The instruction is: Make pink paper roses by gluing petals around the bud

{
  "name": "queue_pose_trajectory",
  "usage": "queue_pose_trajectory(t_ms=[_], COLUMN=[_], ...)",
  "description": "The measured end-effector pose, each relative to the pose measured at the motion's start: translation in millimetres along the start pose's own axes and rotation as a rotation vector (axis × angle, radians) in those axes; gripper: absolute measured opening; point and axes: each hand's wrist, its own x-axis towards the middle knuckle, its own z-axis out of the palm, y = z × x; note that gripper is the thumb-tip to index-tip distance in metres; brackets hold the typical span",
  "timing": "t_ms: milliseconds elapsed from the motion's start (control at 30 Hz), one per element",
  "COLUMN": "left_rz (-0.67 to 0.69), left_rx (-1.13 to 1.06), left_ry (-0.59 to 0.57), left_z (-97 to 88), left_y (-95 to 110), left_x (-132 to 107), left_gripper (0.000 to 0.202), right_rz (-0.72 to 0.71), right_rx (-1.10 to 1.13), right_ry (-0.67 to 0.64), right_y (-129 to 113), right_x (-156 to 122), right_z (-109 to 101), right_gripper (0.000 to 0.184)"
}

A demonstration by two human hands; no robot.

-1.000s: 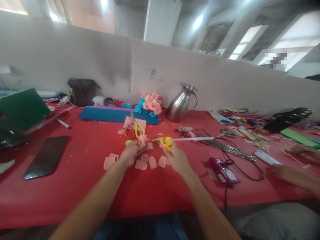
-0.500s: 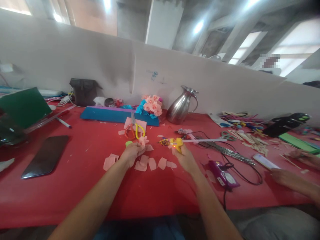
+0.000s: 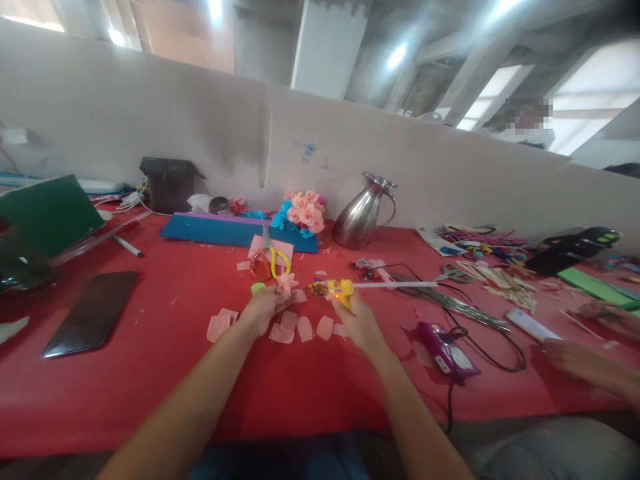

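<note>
Between the fingers of my left hand (image 3: 263, 310) is a small pink paper flower (image 3: 287, 284). My right hand (image 3: 361, 322) is closed around the handle of a yellow glue gun (image 3: 341, 290), its nozzle aimed left at the flower but apart from it. A long pale glue stick (image 3: 400, 285) sticks out of the gun's back end. Several cut pink paper petals (image 3: 305, 328) lie on the table just below both hands. Scissors (image 3: 273, 257) with red and yellow handles rest on a pink paper piece beyond my left hand.
On the red table (image 3: 300, 393) a bunch of pink and blue paper flowers (image 3: 306, 212) and a steel jug (image 3: 363, 212) stand at the back. A dark phone (image 3: 91, 313) lies left. Wires (image 3: 460, 310) and a purple box (image 3: 447, 350) with a black cable lie right, near another person's hands (image 3: 570, 357).
My right hand has moved left with the glue gun, bringing the nozzle closer to the flower. My left hand and the flower stay almost where they were.
</note>
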Motion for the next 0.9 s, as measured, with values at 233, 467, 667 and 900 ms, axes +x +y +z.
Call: queue_pose_trajectory(t_ms=[233,467,667,900], left_rz=[0.021,0.162,0.168,0.152], left_rx=[-0.029,-0.179,-0.210,-0.253], left_ry=[0.011,-0.203,-0.304,-0.286], left_z=[1.6,2.0,6.8,9.5], left_y=[-0.2,12.7,15.9,15.7], left_x=[-0.6,-11.4,-20.8,-21.6], left_gripper=[0.026,0.015,0.010,0.011], right_rz=[0.085,0.069,-0.487,-0.640], right_rx=[0.182,-0.539,-0.495,-0.491], right_ry=[-0.033,0.244,0.518,0.561], right_y=[23.3,15.5,-33.2,-38.9], right_x=[6.4,-0.1,-18.4,-1.4], right_z=[0.4,-23.2,10.1,44.5], right_gripper=[0.031,0.020,0.017,0.027])
